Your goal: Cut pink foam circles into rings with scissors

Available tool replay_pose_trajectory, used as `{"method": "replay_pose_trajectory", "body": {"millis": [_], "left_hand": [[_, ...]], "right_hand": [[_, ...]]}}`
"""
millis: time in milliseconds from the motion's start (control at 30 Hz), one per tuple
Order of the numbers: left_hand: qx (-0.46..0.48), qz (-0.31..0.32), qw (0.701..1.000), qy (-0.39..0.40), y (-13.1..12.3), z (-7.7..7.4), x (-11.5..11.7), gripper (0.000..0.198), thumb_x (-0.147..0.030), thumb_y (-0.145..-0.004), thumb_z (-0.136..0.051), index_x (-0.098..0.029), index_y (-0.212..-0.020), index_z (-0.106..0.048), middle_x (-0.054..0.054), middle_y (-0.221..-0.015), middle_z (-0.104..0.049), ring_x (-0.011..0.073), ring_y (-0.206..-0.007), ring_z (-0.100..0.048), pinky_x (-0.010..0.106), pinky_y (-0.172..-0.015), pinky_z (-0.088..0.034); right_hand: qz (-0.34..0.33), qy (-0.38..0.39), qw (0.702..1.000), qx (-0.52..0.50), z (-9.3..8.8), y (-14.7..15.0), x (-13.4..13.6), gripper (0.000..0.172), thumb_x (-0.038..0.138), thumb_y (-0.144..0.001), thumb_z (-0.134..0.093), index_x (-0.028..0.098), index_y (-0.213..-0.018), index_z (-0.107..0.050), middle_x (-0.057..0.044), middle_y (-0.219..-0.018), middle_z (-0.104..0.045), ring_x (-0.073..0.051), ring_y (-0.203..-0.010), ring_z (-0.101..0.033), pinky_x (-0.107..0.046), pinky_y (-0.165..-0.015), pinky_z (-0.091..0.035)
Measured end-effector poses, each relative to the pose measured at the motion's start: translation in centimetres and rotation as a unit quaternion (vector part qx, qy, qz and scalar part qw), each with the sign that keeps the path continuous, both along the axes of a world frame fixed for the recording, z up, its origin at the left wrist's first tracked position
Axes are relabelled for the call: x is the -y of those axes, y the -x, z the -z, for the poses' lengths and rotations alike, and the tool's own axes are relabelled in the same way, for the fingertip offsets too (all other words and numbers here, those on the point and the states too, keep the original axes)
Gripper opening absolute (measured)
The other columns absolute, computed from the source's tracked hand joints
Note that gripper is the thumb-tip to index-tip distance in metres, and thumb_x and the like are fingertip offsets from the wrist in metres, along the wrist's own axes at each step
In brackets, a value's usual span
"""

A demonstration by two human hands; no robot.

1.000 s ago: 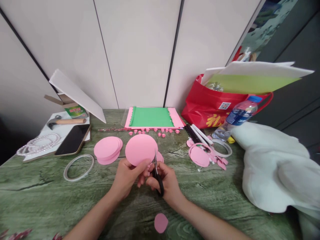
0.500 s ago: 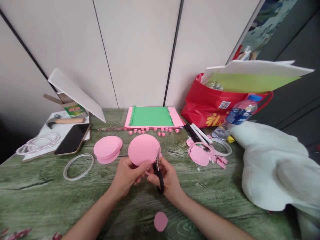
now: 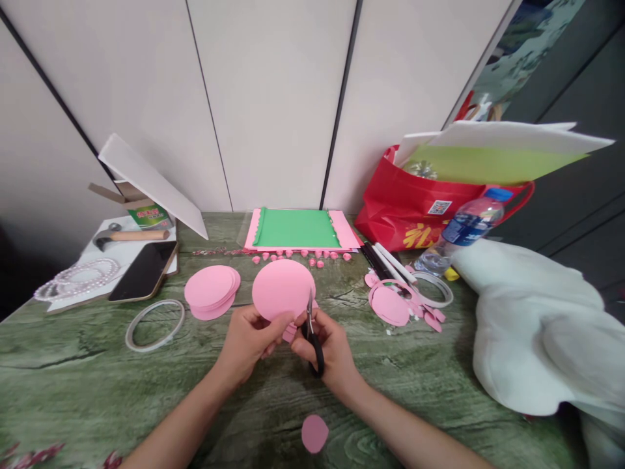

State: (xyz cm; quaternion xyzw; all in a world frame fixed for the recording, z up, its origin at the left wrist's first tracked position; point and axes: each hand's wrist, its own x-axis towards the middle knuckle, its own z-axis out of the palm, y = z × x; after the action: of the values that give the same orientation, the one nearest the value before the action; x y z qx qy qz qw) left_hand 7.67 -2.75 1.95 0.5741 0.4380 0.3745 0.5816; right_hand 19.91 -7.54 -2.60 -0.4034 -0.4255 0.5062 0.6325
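Note:
Between thumb and fingers, my left hand [image 3: 254,335] grips a round pink paper disc [image 3: 283,290] by its lower edge, tilted up off the table. My right hand [image 3: 329,342] has black-handled scissors [image 3: 315,342] in it, with the blades pointing up at the disc's right edge. Whether the blades bite into the paper is hard to tell. A little more pink paper shows below the disc between my hands. Left of my hands lies a stack of pink discs [image 3: 209,290]. A small pink paper piece [image 3: 315,434] rests on the table nearer to me.
At the back are a green sheet [image 3: 297,228] and a row of small pink rolls [image 3: 319,263]. On the left lie a tape roll [image 3: 155,326], a phone [image 3: 141,272] and a hammer [image 3: 134,236]. Markers [image 3: 390,259], pink scraps [image 3: 390,306], a bottle [image 3: 463,228] and a red bag [image 3: 390,208] occupy the right.
The scissors' handles have swung slightly right with my right hand. The disc sits a touch higher, and more pink paper shows beneath it. The whole view has shifted a little.

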Motion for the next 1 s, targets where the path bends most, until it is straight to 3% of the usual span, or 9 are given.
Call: {"method": "replay_pose_trajectory", "body": {"millis": [167, 367, 500, 733, 1000], "left_hand": [[0.008, -0.003, 1.000, -0.003, 0.10, 0.07, 0.04, 0.032, -0.033, -0.065, -0.067, -0.013, -0.045, -0.050, -0.006, -0.035, -0.042, 0.0027, -0.030, -0.032, 0.015, -0.030, -0.021], [0.065, 0.051, 0.996, 0.041, -0.23, 0.19, 0.10, 0.031, -0.037, -0.071, -0.062, -0.012, -0.053, -0.057, -0.001, -0.044, -0.054, 0.0071, -0.031, -0.045, 0.017, -0.028, -0.033], [0.040, 0.019, 0.998, 0.039, -0.29, 0.33, -0.02, 0.032, -0.037, -0.068, -0.065, -0.011, -0.049, -0.056, -0.002, -0.041, -0.051, 0.0044, -0.029, -0.039, 0.015, -0.027, -0.027], [-0.015, 0.014, 1.000, 0.023, -0.10, 0.22, -0.27, 0.032, -0.034, -0.065, -0.065, -0.012, -0.044, -0.055, -0.005, -0.034, -0.042, 0.0031, -0.029, -0.032, 0.015, -0.029, -0.021], [-0.022, 0.012, 0.999, 0.032, -0.07, -0.05, -0.19, 0.033, -0.036, -0.064, -0.065, -0.012, -0.043, -0.054, -0.005, -0.034, -0.043, 0.0032, -0.029, -0.031, 0.016, -0.029, -0.020]], "right_hand": [[0.010, 0.007, 1.000, 0.013, -0.10, 0.10, 0.10, 0.036, 0.041, -0.061, -0.073, 0.019, -0.075, -0.048, 0.008, -0.052, -0.044, -0.007, -0.046, -0.032, -0.020, -0.044, -0.024], [-0.014, -0.012, 1.000, -0.009, -0.20, 0.52, 0.09, 0.036, 0.043, -0.061, -0.073, 0.021, -0.074, -0.049, 0.005, -0.056, -0.051, -0.007, -0.041, -0.037, -0.020, -0.040, -0.027], [-0.041, -0.009, 0.999, -0.022, 0.05, 0.71, 0.05, 0.036, 0.043, -0.061, -0.074, 0.022, -0.075, -0.049, 0.002, -0.062, -0.055, -0.011, -0.049, -0.046, -0.023, -0.046, -0.033], [-0.001, -0.001, 1.000, -0.008, -0.14, 0.33, -0.28, 0.040, 0.044, -0.058, -0.076, 0.020, -0.076, -0.050, 0.002, -0.066, -0.053, -0.014, -0.062, -0.048, -0.025, -0.059, -0.039], [0.005, 0.011, 0.999, -0.032, 0.03, 0.56, -0.29, 0.043, 0.047, -0.055, -0.077, 0.021, -0.076, -0.050, 0.003, -0.065, -0.048, -0.013, -0.059, -0.043, -0.025, -0.057, -0.038]]}}
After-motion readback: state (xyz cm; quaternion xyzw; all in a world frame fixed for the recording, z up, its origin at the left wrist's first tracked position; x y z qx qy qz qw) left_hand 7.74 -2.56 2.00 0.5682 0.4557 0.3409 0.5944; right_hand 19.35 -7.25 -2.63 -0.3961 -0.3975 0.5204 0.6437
